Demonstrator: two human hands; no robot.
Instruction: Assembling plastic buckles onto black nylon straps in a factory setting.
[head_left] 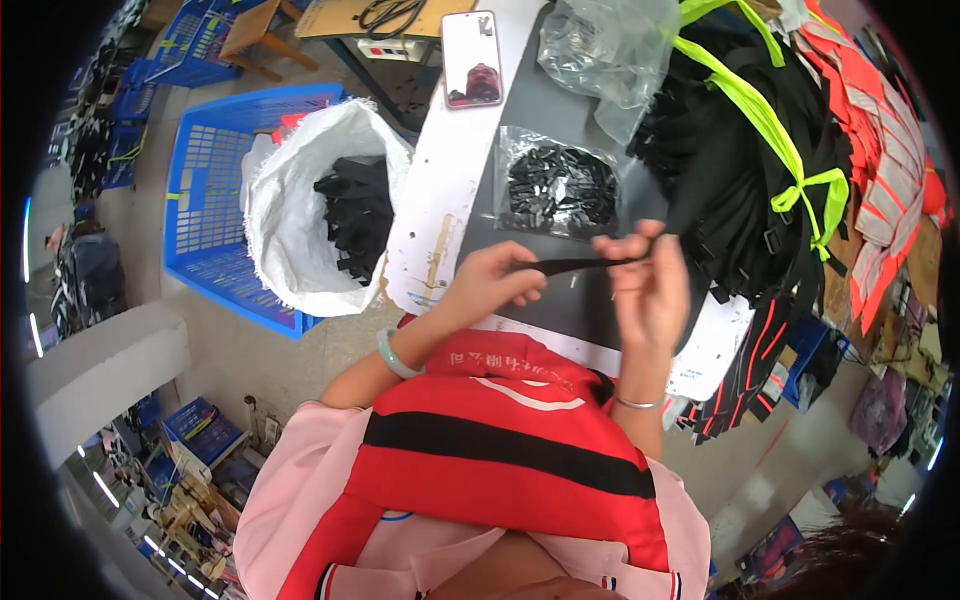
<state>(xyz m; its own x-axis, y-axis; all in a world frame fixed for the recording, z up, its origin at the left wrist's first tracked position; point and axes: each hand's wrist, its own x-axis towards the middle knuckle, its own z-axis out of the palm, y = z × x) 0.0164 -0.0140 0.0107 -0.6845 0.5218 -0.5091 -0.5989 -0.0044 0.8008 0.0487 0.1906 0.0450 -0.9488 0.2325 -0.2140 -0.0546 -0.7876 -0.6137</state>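
Note:
A short length of black webbing strap [585, 265] is stretched between my two hands above the dark table mat. My left hand [496, 282] is closed round one end of it, with the fingers curled. At the other end, my right hand [646, 290] pinches the strap with thumb and fingertips, palm turned up. Whether a small part sits in those fingertips cannot be made out. Just beyond the hands lies a clear plastic bag [560, 188] full of small black plastic pieces. To the right, a big heap of black straps [740, 180] is tied with neon yellow strips [790, 190].
Left of the table, a blue plastic basket [205, 200] holds a white woven sack [285, 255] with black straps [358, 212] inside. A phone [472, 60] and a crumpled clear bag [607, 50] lie at the table's far side. Orange and grey strips [885, 170] hang at far right.

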